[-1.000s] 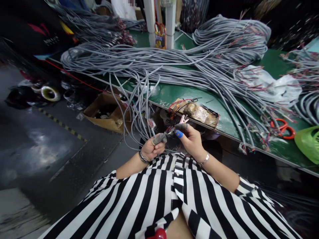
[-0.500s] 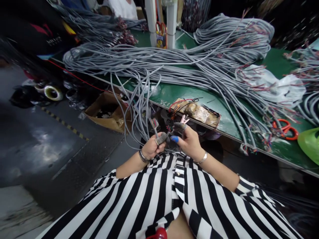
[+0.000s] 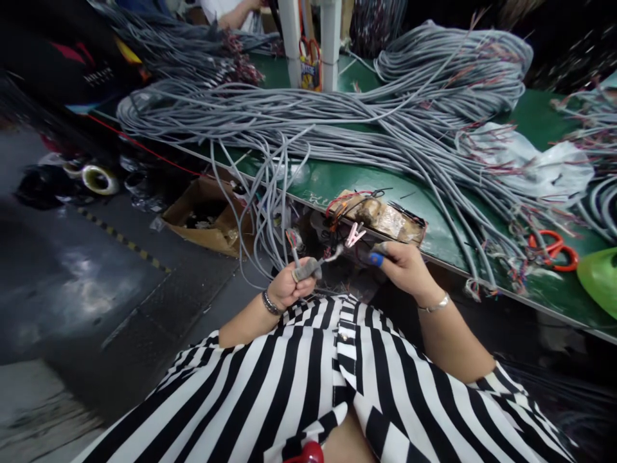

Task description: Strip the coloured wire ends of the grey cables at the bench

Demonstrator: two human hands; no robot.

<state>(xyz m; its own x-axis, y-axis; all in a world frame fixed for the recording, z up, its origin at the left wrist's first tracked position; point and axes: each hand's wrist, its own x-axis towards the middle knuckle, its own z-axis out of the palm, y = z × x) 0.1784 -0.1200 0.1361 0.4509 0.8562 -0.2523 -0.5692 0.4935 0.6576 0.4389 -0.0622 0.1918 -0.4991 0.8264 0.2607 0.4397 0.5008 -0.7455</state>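
Observation:
My left hand (image 3: 297, 283), with grey covers on its fingers, is closed around a grey cable (image 3: 295, 257) whose coloured wire ends fan out above the fist. To its right, my right hand (image 3: 402, 265) has thumb and index finger pressed together, with blue tape on the thumb; anything between the fingertips is too small to make out. A pink clip (image 3: 355, 235) is between the hands, near the bench edge. More grey cables (image 3: 277, 186) hang over that edge behind my left hand.
Long bundles of grey cable (image 3: 308, 109) lie across the green bench (image 3: 318, 186). A taped cardboard block (image 3: 385, 220) sits at its front edge. Orange scissors (image 3: 553, 249) and a green object (image 3: 600, 280) are at right. An open carton (image 3: 207, 222) stands below; a person's arm (image 3: 238, 14) shows behind.
My right hand has moved right, away from my left hand and the pink clip. My left hand has shifted slightly left, still holding the cable. The person's arm has come into view behind.

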